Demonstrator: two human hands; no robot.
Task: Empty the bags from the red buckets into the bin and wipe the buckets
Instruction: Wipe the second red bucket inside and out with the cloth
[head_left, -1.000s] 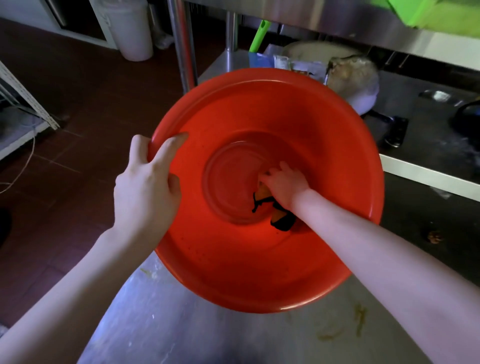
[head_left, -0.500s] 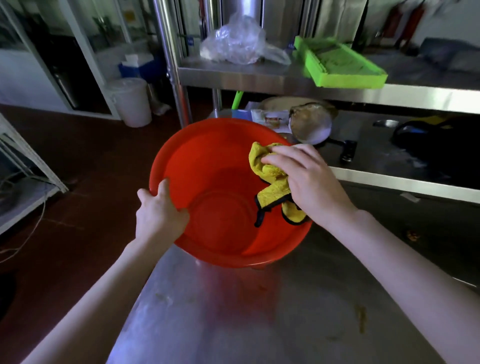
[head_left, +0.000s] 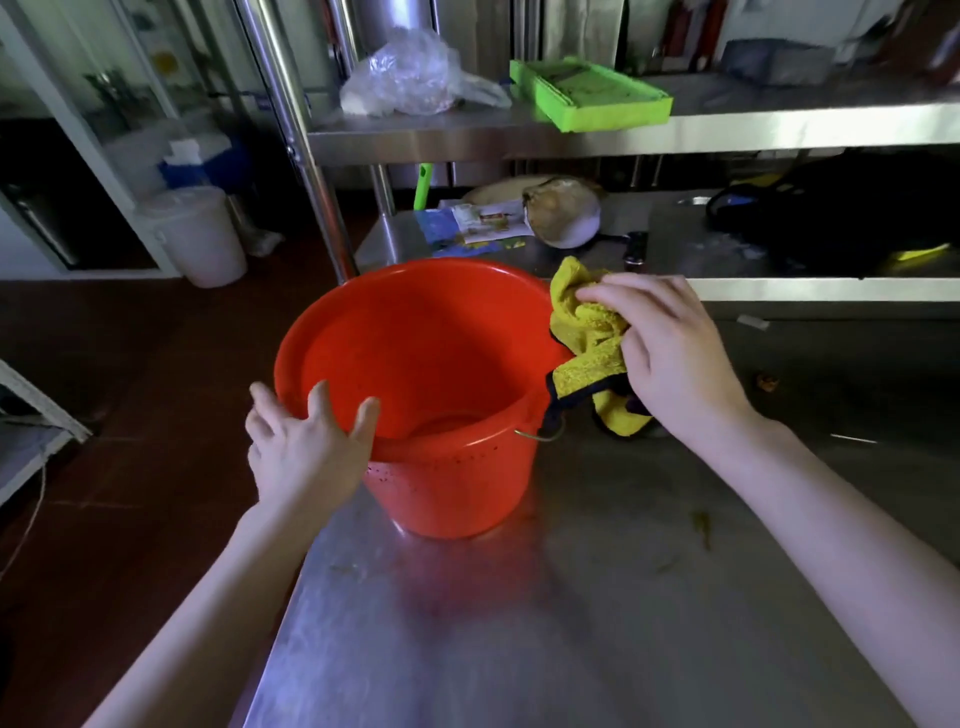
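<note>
A red bucket (head_left: 431, 374) stands upright on the steel table (head_left: 597, 613), with no bag inside. My left hand (head_left: 306, 452) is at its near left rim, fingers spread and straight, the tips touching the rim. My right hand (head_left: 670, 358) grips a yellow cloth with black edging (head_left: 587, 332) just outside the bucket's right rim, above the table. A metal handle end (head_left: 545, 436) shows at the bucket's right side.
A lower steel shelf behind holds a blue leaflet (head_left: 467, 231), a round pan (head_left: 563, 215) and a dark bag (head_left: 841, 213). The upper shelf carries a clear plastic bag (head_left: 410, 78) and a green tray (head_left: 589, 93). A white bin (head_left: 200, 234) stands on the red floor at left.
The bucket went from tilted toward me to upright on the table. My right hand drew the cloth out from the bottom to outside the right rim. My left hand loosened on the rim.
</note>
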